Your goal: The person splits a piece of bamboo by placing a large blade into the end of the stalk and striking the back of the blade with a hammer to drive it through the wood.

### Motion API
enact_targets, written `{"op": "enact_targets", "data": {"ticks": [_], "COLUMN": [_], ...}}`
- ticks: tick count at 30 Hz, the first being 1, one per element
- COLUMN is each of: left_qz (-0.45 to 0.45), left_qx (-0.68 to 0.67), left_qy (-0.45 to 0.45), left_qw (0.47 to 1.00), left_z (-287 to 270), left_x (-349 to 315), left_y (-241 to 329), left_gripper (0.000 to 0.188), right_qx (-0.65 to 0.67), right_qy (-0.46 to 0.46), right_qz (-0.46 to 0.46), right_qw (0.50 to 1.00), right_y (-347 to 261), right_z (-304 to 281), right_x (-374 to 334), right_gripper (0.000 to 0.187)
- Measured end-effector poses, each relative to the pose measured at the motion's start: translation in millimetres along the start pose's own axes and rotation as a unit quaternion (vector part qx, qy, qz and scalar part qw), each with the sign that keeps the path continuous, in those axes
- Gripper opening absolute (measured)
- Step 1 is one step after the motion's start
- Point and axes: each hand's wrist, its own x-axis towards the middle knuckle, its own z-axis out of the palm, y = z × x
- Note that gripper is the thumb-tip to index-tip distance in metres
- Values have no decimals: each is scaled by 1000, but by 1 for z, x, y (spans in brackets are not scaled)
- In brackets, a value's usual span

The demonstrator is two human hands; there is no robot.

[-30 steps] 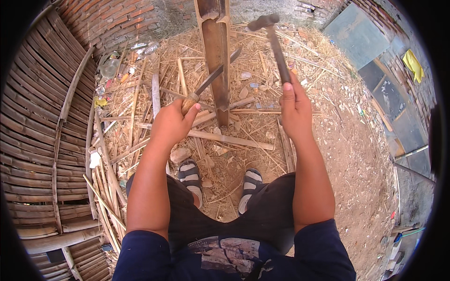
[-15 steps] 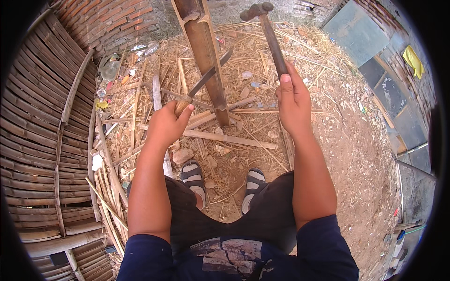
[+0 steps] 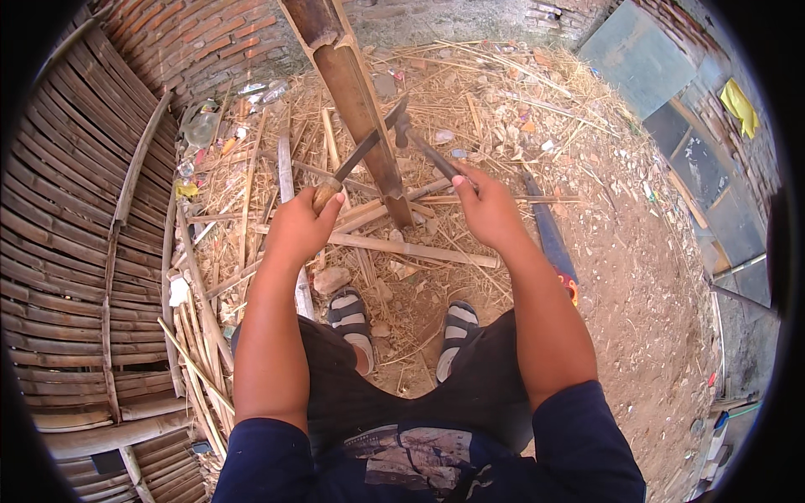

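Note:
My left hand (image 3: 302,225) is closed round the wooden handle of a machete (image 3: 359,156). The dark blade runs across the split bamboo pole (image 3: 345,84), and its tip end shows past the pole's right edge. The pole is a long brown half-round with its hollow side toward me; it stands tilted, its lower end near the ground before my feet. My right hand (image 3: 488,208) grips a hammer (image 3: 434,157) by its dark handle. The hammer's head is at the blade's tip end, just right of the pole; it appears to touch the blade.
A handsaw (image 3: 549,230) with an orange handle lies on the ground beside my right forearm. Cut bamboo strips (image 3: 411,249) and straw litter the dirt round the pole. A bamboo slat wall (image 3: 67,243) stands at left, a brick wall (image 3: 201,42) behind, grey panels (image 3: 637,59) at right.
My right hand has swung the hammer down and left, from raised to beside the machete's tip end. The pole's upper part has shifted slightly left. The handsaw has come into sight.

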Motion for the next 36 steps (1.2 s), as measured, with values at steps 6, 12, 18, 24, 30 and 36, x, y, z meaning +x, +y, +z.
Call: {"op": "enact_targets", "data": {"ticks": [6, 12, 18, 24, 30, 36], "left_qz": [17, 32, 0, 4, 13, -13], "left_qx": [-3, 22, 29, 33, 33, 38], "left_qy": [-5, -15, -45, -47, -33, -15], "left_qw": [1000, 999, 999, 998, 999, 999], "left_z": [3, 10, 6, 9, 13, 11], "left_x": [-2, -1, -6, -4, 0, 4], "left_y": [9, 13, 21, 20, 19, -1], "left_gripper": [57, 57, 56, 56, 58, 60], "right_qx": [155, -38, 33, 205, -36, 56], "right_qy": [169, 17, 26, 118, 34, 29], "right_qz": [-86, -25, 20, -77, -29, 11], "right_qw": [970, 999, 999, 969, 998, 998], "right_y": [-20, 20, 8, -3, 63, 30], "right_z": [-20, 11, 10, -19, 5, -7], "right_x": [6, 16, 12, 1, 21, 13], "right_gripper": [45, 44, 44, 47, 50, 46]}}
